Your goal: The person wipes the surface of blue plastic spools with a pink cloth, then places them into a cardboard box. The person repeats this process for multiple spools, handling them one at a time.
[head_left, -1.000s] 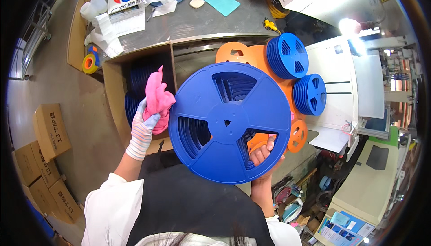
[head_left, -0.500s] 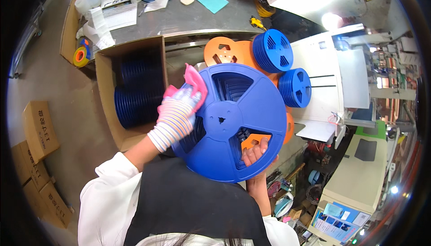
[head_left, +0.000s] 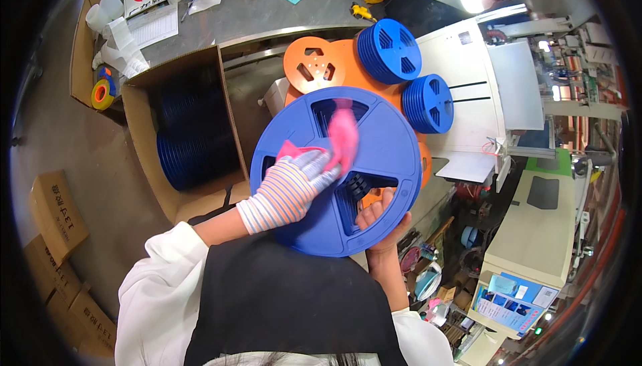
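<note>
A large round blue plastic reel (head_left: 388, 145) faces me, held in front of my dark apron. More blue rims show through its openings, so it seems to be a stack. My right hand (head_left: 378, 220), bare, grips it at the lower right, fingers through an opening and curled over the rim. My left hand (head_left: 286, 189), in a striped glove, lies near the hub, closed on a pink cloth (head_left: 344, 137). The cloth is blurred and covers the hub and part of the upper opening.
At the left stands an open cardboard box (head_left: 179, 203) with many dark blue reels inside. Beyond my reel, two smaller blue reel stacks (head_left: 398, 52) rest by orange discs (head_left: 314, 65). A grey table (head_left: 247, 15) with papers lies at the far side; cartons (head_left: 60, 215) are piled lower left.
My left hand has slid with the pink cloth from the reel's upper left edge rightward to its middle. The right hand keeps its hold. The whole view has shifted a little.
</note>
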`<state>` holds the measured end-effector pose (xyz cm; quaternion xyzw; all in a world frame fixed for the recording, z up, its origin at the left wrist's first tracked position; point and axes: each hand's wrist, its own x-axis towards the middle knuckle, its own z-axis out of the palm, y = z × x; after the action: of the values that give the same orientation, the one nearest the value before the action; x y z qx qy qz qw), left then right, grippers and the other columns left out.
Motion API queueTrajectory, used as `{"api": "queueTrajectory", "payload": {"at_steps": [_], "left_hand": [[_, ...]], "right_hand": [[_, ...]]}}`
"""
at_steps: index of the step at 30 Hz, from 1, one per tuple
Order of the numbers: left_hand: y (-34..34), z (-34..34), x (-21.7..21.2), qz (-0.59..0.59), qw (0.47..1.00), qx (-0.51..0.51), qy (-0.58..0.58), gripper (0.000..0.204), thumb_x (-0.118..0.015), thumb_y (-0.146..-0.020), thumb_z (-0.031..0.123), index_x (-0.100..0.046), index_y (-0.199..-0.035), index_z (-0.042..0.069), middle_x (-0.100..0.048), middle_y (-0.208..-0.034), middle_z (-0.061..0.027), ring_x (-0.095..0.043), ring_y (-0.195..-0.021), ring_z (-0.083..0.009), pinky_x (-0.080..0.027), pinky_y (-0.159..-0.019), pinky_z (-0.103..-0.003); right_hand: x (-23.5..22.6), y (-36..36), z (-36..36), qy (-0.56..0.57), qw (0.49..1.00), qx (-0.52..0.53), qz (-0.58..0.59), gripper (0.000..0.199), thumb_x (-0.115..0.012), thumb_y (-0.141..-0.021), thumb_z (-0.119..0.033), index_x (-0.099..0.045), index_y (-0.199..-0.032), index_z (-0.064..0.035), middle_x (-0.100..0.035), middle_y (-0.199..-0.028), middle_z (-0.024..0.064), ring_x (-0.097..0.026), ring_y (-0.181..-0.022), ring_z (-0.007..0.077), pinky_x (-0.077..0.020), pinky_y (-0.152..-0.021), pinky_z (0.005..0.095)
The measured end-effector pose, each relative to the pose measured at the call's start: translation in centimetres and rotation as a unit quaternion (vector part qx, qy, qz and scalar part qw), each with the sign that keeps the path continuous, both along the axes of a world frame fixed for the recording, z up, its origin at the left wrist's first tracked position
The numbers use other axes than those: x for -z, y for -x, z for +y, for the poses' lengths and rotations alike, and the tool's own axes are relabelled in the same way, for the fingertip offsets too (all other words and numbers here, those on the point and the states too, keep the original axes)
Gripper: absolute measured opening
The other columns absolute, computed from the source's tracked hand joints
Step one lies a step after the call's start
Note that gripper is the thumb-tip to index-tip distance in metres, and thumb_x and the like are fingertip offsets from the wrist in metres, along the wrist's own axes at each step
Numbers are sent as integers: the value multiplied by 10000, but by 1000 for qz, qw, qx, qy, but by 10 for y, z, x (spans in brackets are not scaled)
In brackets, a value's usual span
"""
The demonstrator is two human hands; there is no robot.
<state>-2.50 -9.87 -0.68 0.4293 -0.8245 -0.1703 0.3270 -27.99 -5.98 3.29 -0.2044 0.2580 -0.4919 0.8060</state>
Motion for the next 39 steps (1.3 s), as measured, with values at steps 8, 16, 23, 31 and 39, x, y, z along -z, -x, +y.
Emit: {"api": "queueTrajectory", "payload": {"at_steps": [8,16,23,31,39], "left_hand": [[-97,8,61,-168,941,-105,-274,599,-590,-736,12,-570,-1313,170,-556,-1328,-144,-590,-1107,-359,-510,-920,-398],[-81,58,47,-166,978,-29,-125,732,-736,-670,145,-535,-1362,272,-492,-1397,-206,-669,-834,-305,-551,-646,-394],[-94,61,48,-105,983,60,-137,474,-691,-739,125,-574,-1198,87,-533,-1355,-147,-660,-949,-302,-559,-687,-411],[-139,96,44,587,673,-66,-446,315,-655,-923,212,-621,-1164,13,-656,-1164,-147,-605,-1126,-240,-446,-1033,-392],[-168,121,56,738,522,-129,-407,366,-709,-864,198,-596,-1159,12,-650,-1151,-182,-623,-1109,-296,-479,-1019,-429]], "right_hand": [[0,2,-9,5,995,44,-93,409,-689,-884,-422,-396,-908,-138,-324,-625,-48,-318,-522,89,-282,-527,283],[-1,-4,-34,4,986,48,-163,397,-654,-918,-420,-418,-934,-101,-326,-642,-45,-318,-562,83,-291,-557,281],[-14,-21,-47,-39,997,58,45,422,-607,-941,-419,-498,-1089,-40,-481,-741,30,-475,-661,154,-404,-610,316],[-3,-35,-47,-72,982,42,168,392,-544,-981,-395,-544,-1124,-30,-578,-824,74,-580,-782,240,-494,-790,429],[0,-26,-30,-68,978,72,185,423,-548,-984,-379,-557,-1168,2,-634,-1011,132,-639,-881,237,-566,-744,400]]}}
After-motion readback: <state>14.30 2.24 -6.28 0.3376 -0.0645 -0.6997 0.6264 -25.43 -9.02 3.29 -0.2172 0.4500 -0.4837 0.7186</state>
